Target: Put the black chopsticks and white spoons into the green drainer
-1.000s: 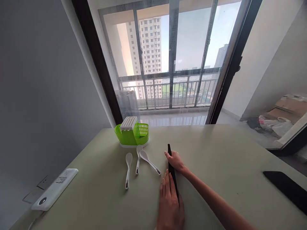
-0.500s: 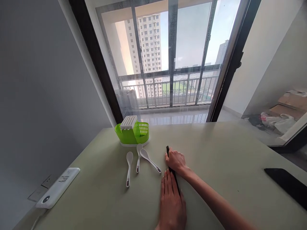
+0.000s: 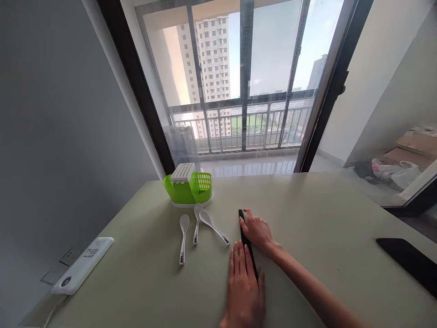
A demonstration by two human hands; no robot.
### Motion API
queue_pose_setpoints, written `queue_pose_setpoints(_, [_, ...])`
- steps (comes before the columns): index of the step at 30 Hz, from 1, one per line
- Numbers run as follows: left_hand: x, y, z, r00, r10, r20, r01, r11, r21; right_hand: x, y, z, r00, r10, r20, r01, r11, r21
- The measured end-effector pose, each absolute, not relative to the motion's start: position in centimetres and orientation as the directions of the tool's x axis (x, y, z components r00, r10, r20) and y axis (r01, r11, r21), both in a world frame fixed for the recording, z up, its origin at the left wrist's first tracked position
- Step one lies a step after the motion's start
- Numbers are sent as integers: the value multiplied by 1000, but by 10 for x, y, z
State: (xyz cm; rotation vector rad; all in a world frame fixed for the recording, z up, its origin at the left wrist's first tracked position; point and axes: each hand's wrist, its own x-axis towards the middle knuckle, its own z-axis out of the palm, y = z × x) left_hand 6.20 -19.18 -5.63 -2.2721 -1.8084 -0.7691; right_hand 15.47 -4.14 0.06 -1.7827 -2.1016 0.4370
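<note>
a bundle of black sticks (image 3: 253,260), seemingly chopsticks, is laid lengthwise on the pale green table (image 3: 136,273), to the right of three white spoons (image 3: 184,223), and is touched by both hands. the left hand (image 3: 243,284) is spread flat, palm down and fingers straight, with the near part of the bundle set between fingers and thumb. the right hand (image 3: 258,230) is curled by the far end, its thumb placed against the sticks; whether a firm grip is taken cannot be told. as far as can be judged, the gathering is mostly done: the sticks are brought close together in one line, though they are partly hidden. their release is not yet done. the bundle is placed outside the green caddy (image 3: 182,195), as are the spoons
</note>
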Motion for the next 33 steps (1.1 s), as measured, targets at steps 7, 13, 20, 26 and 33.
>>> queue_pose_setpoints(7, [34,-199,-9,105,904,415,852,-297,431,176,-56,-11,-186,965,184,755,261,-602])
queue_pose_setpoints(13, [-57,-181,17,-217,814,539,873,-85,480,175,-67,3,-231,935,271,691,353,-630])
queue_pose_setpoints(20, [-132,-154,9,-344,816,464,924,205,324,121,-73,42,-455,853,255,681,518,-518])
queue_pose_setpoints(26, [-133,-145,18,-351,905,243,936,330,121,84,-62,36,-481,873,75,777,464,-425])
queue_pose_setpoints(33, [-127,-132,22,-324,927,189,945,327,18,75,-57,27,-458,889,-13,818,416,-397])
